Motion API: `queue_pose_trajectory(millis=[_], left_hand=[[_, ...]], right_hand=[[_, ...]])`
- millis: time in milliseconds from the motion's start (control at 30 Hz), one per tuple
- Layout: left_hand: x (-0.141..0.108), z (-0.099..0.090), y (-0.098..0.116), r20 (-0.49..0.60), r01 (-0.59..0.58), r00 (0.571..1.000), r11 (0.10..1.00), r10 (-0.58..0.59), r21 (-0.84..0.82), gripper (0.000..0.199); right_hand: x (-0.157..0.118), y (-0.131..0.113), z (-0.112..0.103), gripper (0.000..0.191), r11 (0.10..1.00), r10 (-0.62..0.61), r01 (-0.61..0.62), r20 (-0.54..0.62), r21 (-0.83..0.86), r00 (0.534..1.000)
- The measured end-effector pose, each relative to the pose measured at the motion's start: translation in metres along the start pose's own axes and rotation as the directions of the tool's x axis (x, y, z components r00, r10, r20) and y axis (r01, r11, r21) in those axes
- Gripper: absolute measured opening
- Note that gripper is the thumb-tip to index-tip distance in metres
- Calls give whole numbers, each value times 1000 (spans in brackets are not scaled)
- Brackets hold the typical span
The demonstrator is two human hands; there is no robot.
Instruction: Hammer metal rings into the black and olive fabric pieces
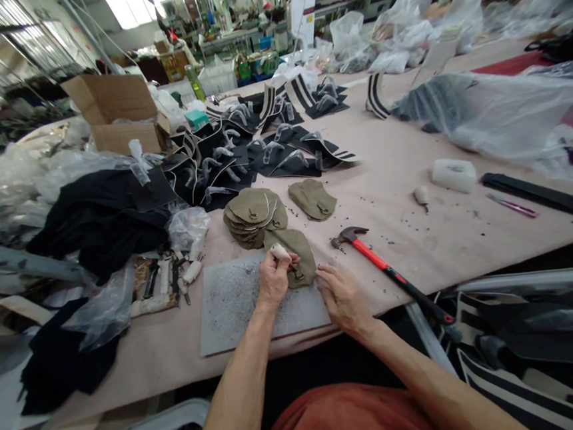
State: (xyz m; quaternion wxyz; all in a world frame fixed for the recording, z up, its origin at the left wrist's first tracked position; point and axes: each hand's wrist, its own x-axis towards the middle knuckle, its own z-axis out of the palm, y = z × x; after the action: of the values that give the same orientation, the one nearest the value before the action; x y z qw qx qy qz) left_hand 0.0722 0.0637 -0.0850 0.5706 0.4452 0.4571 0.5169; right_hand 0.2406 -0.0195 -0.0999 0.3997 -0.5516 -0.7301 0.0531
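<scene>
An olive fabric piece (299, 248) lies partly on the speckled grey board (224, 307). My left hand (275, 276) is closed round a tool with a whitish handle (279, 251), held over that piece; the tool's tip is too small to make out. The fingers of my right hand (341, 295) pinch the right edge of the same piece. Just behind are a stack of similar olive pieces (254, 214) and a single one (312, 199). To the right lies a claw hammer (378, 260) with a red and black handle.
Black pieces with plastic-wrapped straps (281, 152) spread across the table (387, 166). An open cardboard box (123, 132) stands back left, hand tools (164, 279) lie left. Right are another white-handled tool (421, 196), a white block (453, 175), tweezers (511, 205) and a black strip (534, 192).
</scene>
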Motion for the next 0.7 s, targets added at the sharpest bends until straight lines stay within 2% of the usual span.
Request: queue_pose_trajectory(millis=[100, 200, 300, 400, 467, 500, 533, 567, 600, 633, 667, 700], left_hand=[[0, 0, -3, 8, -12, 1000, 999, 11, 40, 42], [0, 0, -4, 18, -48, 999, 988, 46, 146, 38], [-3, 1, -2, 51, -161, 987, 921, 153, 354, 27], [-5, 2, 0, 139, -287, 958, 818, 251, 498, 14], [-6, 2, 1, 210, -342, 939, 770, 271, 538, 11], [-6, 2, 1, 242, -362, 932, 755, 272, 547, 10], [-6, 2, 1, 263, -375, 926, 747, 271, 549, 11], [-6, 2, 1, 272, -378, 924, 747, 269, 546, 11], [-6, 2, 1, 271, -373, 926, 757, 264, 536, 11], [-6, 2, 1, 263, -362, 930, 773, 258, 522, 11], [-6, 2, 2, 253, -346, 935, 791, 248, 505, 10], [-6, 2, 2, 243, -330, 941, 807, 237, 490, 9]], right_hand=[[-5, 27, -23, 26, 982, 124, -128, -38, -141, 992], [-6, 55, -51, 28, 897, 286, -262, 16, -357, 958], [-6, 75, -75, 31, 763, 449, -310, 121, -567, 885], [-3, 86, -89, 22, 706, 570, -330, 227, -626, 789], [1, 87, -94, 14, 718, 661, -463, 304, -519, 686], [4, 86, -96, 12, 703, 710, -586, 356, -404, 607], [8, 83, -98, 11, 645, 741, -721, 438, -253, 509], [12, 78, -100, 12, 533, 739, -841, 537, -95, 407], [17, 71, -102, 12, 383, 707, -923, 631, 37, 319], [23, 63, -105, 12, 239, 665, -963, 701, 127, 258], [30, 54, -107, 12, 143, 637, -973, 736, 181, 231], [37, 44, -111, 13, 119, 637, -969, 731, 218, 243]])
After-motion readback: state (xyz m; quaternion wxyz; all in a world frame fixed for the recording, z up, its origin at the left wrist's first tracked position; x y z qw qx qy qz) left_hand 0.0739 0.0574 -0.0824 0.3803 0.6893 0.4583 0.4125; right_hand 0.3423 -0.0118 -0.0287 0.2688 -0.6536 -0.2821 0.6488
